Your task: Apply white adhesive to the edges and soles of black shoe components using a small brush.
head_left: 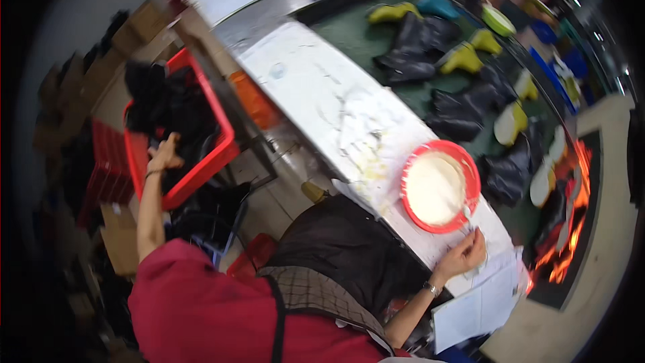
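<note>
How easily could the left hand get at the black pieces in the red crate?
Quite easily, it seems: the left hand is over the open-topped red crate, close to the black pieces, with nothing visible blocking it.

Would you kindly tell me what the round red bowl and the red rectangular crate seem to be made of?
Round red bowl: probably plastic, satin finish; its smooth, evenly coloured rim suggests it.
Red rectangular crate: likely rigid plastic, slightly glossy; its thick rim and uniform colour suggest moulding.

no legible txt, no readable nos., labels, brands or signs, w/ some blur
</note>
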The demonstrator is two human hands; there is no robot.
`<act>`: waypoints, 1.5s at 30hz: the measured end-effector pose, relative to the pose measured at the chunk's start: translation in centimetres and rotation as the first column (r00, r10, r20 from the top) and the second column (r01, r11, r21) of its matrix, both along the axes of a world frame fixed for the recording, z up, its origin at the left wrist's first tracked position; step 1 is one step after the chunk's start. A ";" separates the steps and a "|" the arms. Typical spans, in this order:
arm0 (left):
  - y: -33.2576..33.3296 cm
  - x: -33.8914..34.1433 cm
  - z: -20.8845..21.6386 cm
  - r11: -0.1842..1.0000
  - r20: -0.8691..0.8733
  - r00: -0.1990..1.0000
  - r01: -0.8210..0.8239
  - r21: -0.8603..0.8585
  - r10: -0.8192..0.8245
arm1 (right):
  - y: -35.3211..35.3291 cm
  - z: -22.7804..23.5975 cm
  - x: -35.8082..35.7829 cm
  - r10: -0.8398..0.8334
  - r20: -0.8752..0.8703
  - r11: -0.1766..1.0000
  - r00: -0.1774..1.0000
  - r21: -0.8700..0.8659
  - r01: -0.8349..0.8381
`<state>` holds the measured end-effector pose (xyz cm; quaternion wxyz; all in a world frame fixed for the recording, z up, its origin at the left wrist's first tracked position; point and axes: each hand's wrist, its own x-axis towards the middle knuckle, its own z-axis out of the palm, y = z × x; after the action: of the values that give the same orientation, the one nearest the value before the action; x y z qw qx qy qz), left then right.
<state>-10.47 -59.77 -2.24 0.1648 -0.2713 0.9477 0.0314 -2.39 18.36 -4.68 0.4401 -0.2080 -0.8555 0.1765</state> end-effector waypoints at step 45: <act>49.9 -6.5 27.5 -0.815 -0.667 0.469 -0.366 0.450 -0.579 | -1.1 1.4 -1.1 -0.062 0.054 0.987 0.997 -0.144 0.069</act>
<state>-16.95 -9.85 25.25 0.5281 0.5085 0.1612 0.6607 -3.48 17.22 -3.28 0.4082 -0.2718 -0.8436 0.2187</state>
